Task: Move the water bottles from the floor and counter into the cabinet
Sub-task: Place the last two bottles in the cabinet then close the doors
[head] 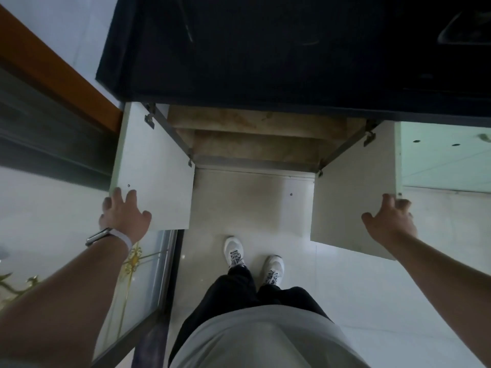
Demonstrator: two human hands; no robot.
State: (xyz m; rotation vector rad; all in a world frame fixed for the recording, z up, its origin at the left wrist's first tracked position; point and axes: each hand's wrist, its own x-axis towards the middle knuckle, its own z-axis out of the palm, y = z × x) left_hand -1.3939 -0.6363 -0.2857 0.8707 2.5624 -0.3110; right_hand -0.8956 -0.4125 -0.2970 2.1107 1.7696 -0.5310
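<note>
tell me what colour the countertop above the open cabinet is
Black or very dark, seen in the head view: the countertop overhangs the cabinet's white doors.

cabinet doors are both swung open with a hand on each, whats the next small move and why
Probably let go of both doors: the left hand and right hand each rest on an open door, the cabinet shelves look bare, and no bottles show in this view, so free hands come first.

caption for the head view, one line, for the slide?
Left hand and right hand hold both cabinet doors open under the dark counter; no bottles in view.
</note>
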